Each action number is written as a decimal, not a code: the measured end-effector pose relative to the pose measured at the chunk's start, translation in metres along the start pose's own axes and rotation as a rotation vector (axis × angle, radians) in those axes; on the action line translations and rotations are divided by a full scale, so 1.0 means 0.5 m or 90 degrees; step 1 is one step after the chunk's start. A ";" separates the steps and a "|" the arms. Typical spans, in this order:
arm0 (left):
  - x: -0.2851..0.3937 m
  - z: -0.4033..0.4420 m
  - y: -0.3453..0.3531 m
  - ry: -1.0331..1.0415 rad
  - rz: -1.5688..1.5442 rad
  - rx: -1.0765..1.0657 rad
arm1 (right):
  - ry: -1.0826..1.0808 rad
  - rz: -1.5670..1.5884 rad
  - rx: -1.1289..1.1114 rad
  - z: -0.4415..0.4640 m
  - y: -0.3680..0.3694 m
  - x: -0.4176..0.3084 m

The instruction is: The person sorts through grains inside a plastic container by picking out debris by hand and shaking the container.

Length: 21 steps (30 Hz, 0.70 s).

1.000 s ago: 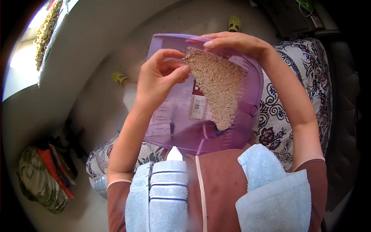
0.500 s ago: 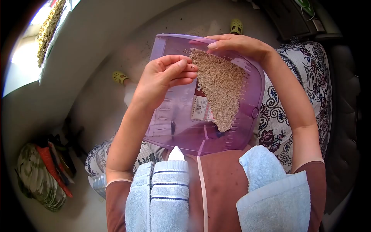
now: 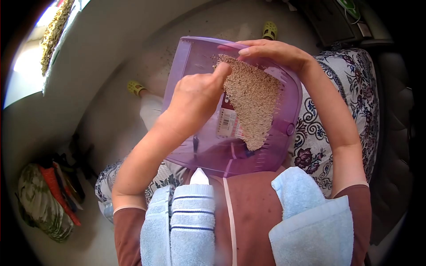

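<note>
A see-through purple plastic tray lies tilted across my lap. Beige grains form a tapering heap on it, wide at the top and narrow at the bottom. My right hand grips the tray's far right rim, its thumb over the edge. Over the tray's left half is my left hand, back up and fingers curled in, with one fingertip at the heap's upper left edge. Whatever is between its fingers is hidden. Part of a label with a barcode shows left of the heap.
Light blue towels hang over my chest. Patterned fabric covers the seat at the right. Yellow-green clogs are on feet beyond the tray. Bags lie at the lower left. Dark furniture stands at the upper right.
My left hand has turned from palm-side view to back up, and its fingers have curled and come down to the grains. My right hand keeps its hold on the rim.
</note>
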State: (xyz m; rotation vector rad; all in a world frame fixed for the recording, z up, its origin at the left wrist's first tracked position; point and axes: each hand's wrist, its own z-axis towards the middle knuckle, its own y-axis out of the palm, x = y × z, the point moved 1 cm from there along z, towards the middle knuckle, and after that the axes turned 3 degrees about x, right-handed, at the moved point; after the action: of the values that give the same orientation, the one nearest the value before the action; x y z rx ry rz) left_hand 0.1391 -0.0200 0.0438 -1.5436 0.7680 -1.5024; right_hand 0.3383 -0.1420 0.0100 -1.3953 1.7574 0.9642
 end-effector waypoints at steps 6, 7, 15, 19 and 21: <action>0.001 0.016 -0.030 -0.064 -0.240 -0.082 | -0.017 0.026 0.021 -0.012 0.003 0.016; 0.014 0.017 -0.011 -0.025 -0.183 -0.078 | -0.006 0.020 0.024 -0.012 -0.007 0.015; 0.050 -0.003 0.037 0.065 -0.038 -0.064 | 0.057 0.034 0.000 -0.032 -0.016 0.004; 0.032 -0.011 -0.018 0.067 -0.128 0.243 | 0.026 0.069 0.028 -0.050 -0.017 0.015; -0.043 -0.040 -0.094 -0.001 -0.156 0.401 | 0.015 0.092 0.108 -0.067 -0.027 0.036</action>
State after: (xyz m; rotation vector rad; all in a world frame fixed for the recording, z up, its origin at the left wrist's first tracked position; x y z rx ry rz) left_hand 0.1119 0.0177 0.0734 -1.1764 0.0707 -1.7044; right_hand 0.3461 -0.1820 0.0091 -1.1902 1.9310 0.8541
